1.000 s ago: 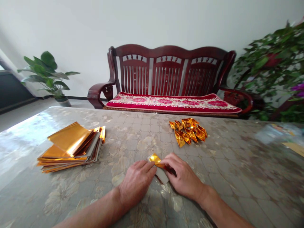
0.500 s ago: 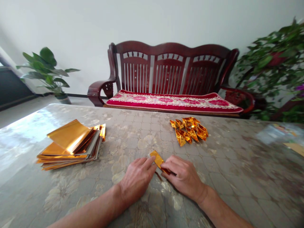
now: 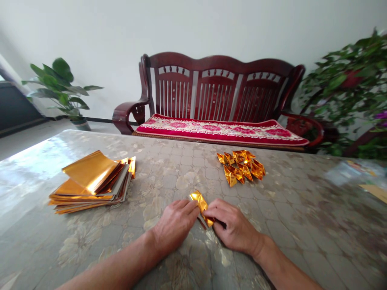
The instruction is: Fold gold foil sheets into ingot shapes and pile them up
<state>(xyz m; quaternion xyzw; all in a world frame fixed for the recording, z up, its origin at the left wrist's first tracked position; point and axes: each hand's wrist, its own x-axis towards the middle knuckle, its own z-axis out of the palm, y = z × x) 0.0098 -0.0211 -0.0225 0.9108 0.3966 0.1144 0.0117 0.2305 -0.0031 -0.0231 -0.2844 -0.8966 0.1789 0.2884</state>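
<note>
A narrow folded strip of gold foil paper (image 3: 199, 199) lies slantwise on the table between my hands. My left hand (image 3: 176, 220) has its fingertips pressed on the strip's left edge. From the other side, my right hand (image 3: 234, 225) pinches the strip's lower right part, its thumb partly hidden below. Beyond my right hand sits a cluster of several folded gold paper ingots (image 3: 242, 166). To the left rests a stack of gold foil sheets (image 3: 90, 181), uneven at the edges, with grey undersides showing.
A patterned, glossy cover spreads over the table (image 3: 163, 161). Clear plastic packaging (image 3: 352, 172) lies at the right edge beside a piece of brown card (image 3: 375, 192). Behind the table stands a dark red wooden bench (image 3: 216, 92), with potted plants on both sides.
My right thumb and fingers have shifted slightly on the strip, and more of its lower gold end shows. Its surface now looks more creased. My left hand stays pressed on it.
</note>
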